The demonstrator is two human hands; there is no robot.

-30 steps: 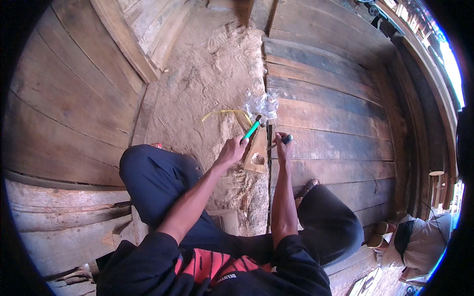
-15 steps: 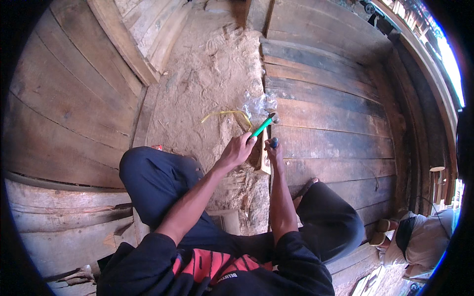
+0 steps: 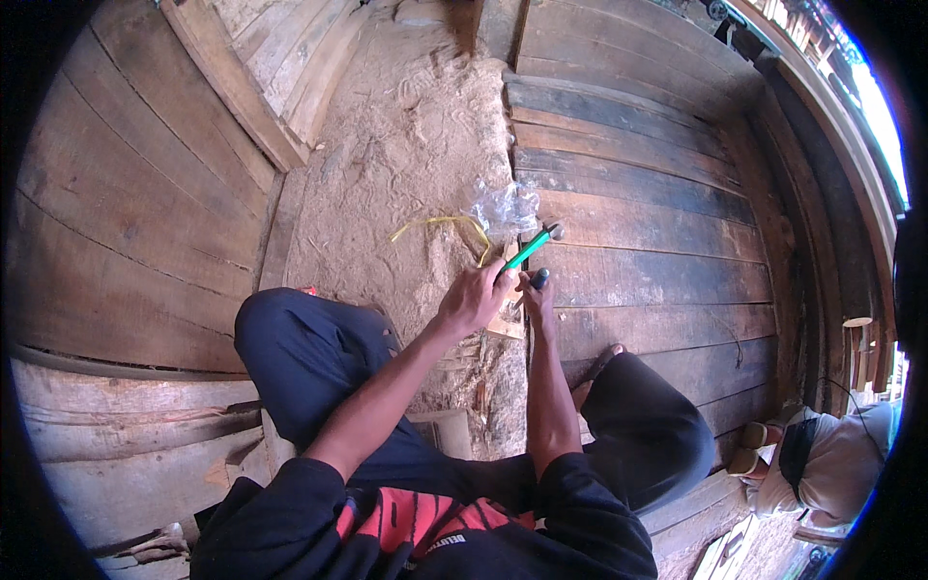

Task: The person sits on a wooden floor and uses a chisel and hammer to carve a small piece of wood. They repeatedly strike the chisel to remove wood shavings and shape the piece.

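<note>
My left hand grips the green handle of a small hammer, whose metal head points up and to the right over the dark planks. My right hand is closed around a small dark object, held upright against the edge of the plank just below the hammer head. A piece of light wood lies under both hands. I am squatting, with my knees in dark trousers on either side of my arms.
A crumpled clear plastic bag and a yellow strip lie on the sandy ground just beyond my hands. Dark wooden planks spread to the right, lighter boards to the left. Another person sits at the lower right.
The hammer has swung to the right and its head now sits a little farther from the plastic bag. My right hand has stayed at the plank edge.
</note>
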